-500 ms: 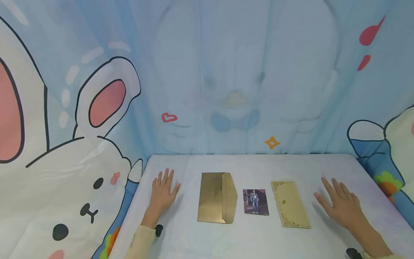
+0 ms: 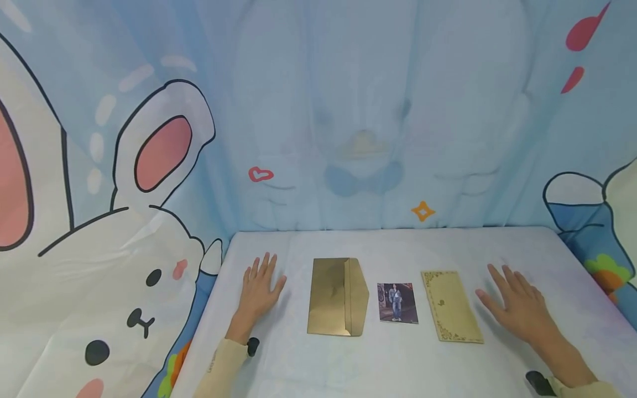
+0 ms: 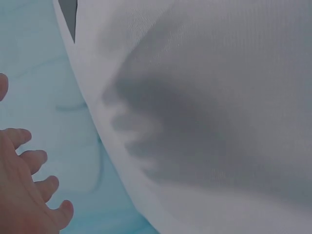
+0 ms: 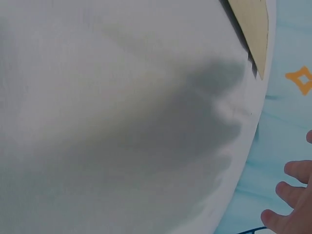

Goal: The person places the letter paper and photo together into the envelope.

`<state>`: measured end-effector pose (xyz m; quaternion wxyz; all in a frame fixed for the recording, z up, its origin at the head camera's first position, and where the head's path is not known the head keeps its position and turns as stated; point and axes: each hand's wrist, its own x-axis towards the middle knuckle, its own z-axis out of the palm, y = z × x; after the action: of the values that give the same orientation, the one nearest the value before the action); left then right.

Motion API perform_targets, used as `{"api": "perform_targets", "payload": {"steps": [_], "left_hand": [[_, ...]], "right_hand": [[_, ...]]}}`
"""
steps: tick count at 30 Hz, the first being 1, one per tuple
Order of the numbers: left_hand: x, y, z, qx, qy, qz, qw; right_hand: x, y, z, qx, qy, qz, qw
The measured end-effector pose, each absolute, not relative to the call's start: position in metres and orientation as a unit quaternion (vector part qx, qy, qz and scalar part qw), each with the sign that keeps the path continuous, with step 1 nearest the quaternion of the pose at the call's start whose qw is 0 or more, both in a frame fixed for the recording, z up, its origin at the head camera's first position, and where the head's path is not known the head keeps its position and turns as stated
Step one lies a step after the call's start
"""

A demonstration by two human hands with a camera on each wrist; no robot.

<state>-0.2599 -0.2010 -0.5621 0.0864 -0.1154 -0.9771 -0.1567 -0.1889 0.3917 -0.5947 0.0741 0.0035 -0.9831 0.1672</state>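
A gold envelope (image 2: 327,296) lies on the white table with its flap folded out to the right. To its right is a small photo (image 2: 397,303) of a person standing in denim. Further right lies a gold card (image 2: 452,307) with ornate corners, whose tip also shows in the right wrist view. My left hand (image 2: 259,296), fingers spread, hovers left of the envelope and holds nothing. Right of the card, my right hand (image 2: 522,309) is likewise spread and empty. Both hands cast shadows on the cloth in the wrist views.
A white cloth covers the table (image 2: 388,365). Behind it hangs a blue curtain (image 2: 278,110) with cartoon prints, and a large printed rabbit (image 2: 164,309) fills the left side. Dark wrist devices sit at both sleeves.
The head view has shifted slightly, so the table and its items appear a little higher. Both hands are slightly further right in relation to the left edge, or left toward the card; neither holds anything.
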Motion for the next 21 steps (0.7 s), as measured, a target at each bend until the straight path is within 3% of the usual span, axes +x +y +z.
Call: {"api": "perform_targets", "payload": {"steps": [21], "left_hand": [[-0.256, -0.185, -0.564, -0.137, -0.973, -0.166, 0.087]], "right_hand": [[-0.189, 0.341, -0.574, 0.064, -0.978, 0.178, 0.086]]}}
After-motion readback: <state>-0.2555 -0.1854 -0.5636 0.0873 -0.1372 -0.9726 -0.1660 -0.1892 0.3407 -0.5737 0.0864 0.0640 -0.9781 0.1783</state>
